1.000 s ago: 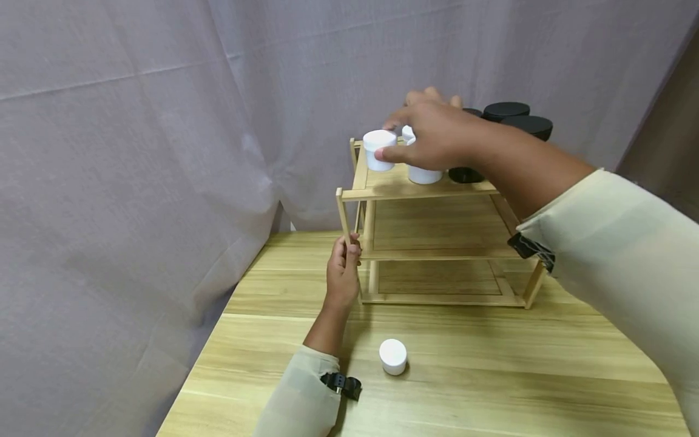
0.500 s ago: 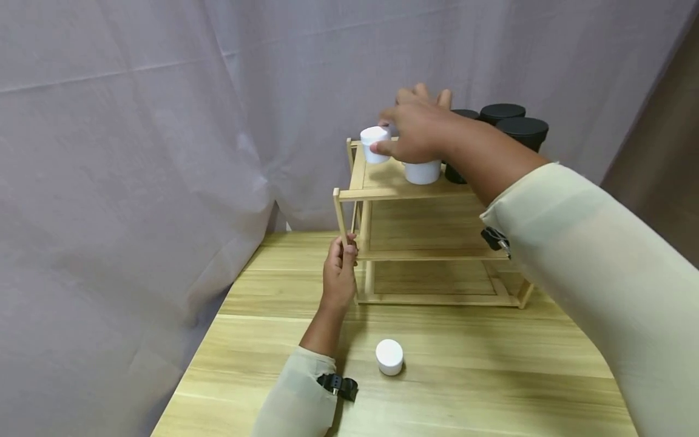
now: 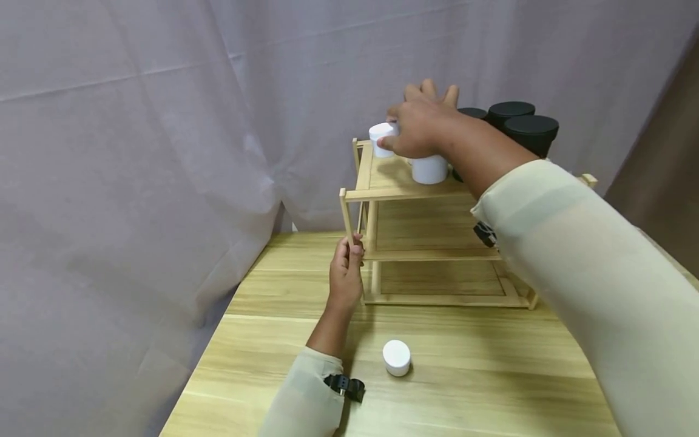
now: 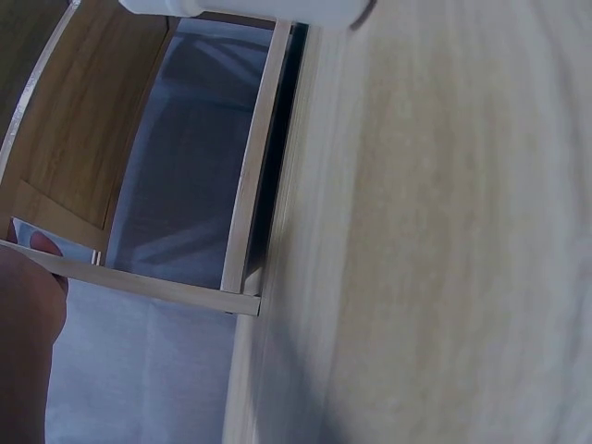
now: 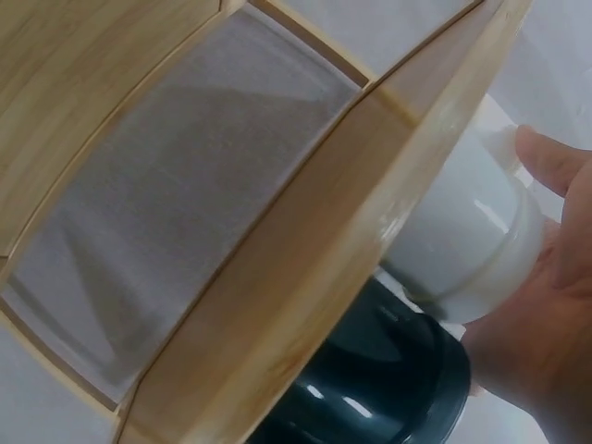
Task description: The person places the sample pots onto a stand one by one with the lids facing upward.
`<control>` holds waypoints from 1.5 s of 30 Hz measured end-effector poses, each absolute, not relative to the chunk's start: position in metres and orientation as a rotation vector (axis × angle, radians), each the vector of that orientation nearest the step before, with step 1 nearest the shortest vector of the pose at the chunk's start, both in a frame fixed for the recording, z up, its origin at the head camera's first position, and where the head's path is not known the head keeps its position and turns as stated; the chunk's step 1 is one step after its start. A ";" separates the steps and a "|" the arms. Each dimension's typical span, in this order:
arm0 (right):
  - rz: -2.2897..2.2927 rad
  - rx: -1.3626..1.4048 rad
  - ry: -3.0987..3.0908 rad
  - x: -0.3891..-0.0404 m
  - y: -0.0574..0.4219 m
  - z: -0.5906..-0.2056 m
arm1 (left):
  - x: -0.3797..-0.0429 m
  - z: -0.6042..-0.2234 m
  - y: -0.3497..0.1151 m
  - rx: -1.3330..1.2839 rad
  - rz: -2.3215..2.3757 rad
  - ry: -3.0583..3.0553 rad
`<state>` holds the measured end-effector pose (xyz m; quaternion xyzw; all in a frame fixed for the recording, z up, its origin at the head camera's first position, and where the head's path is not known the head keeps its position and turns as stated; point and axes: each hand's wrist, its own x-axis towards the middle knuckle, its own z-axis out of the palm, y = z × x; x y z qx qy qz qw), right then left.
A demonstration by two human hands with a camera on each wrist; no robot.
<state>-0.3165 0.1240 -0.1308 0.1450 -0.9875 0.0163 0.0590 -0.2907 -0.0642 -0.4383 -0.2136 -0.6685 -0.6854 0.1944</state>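
Note:
At the back left of the wooden rack's (image 3: 404, 193) top shelf, my right hand (image 3: 423, 127) pinches a white lidded jar (image 3: 383, 147) between thumb and index finger, its other fingers raised. Whether the jar's base touches the shelf I cannot tell. Nearer the front, a larger white jar (image 3: 429, 170) stands partly hidden below my right hand. My left hand (image 3: 346, 276) grips the rack's front left upright, also seen in the left wrist view (image 4: 139, 282). On the tabletop before the rack stands a small white jar (image 3: 396, 358).
Several black lidded jars (image 3: 532, 135) stand on the right of the top shelf, partly behind my right forearm. Two lower shelves (image 3: 437, 227) lie beneath. A grey curtain (image 3: 164, 152) hangs behind and left of the wooden table (image 3: 273, 328).
My right hand has carried the pinched white jar a little toward the back of the top shelf. The left hand keeps its grip on the upright.

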 end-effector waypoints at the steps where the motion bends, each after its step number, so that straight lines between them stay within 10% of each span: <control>1: 0.044 0.432 -2.996 -0.316 0.123 -0.131 | -0.291 -0.438 -0.064 -0.601 -1.920 -1.880; 45: -0.473 0.323 -2.892 -0.313 0.092 -0.148 | -0.292 -0.438 -0.058 -0.530 -1.916 -1.877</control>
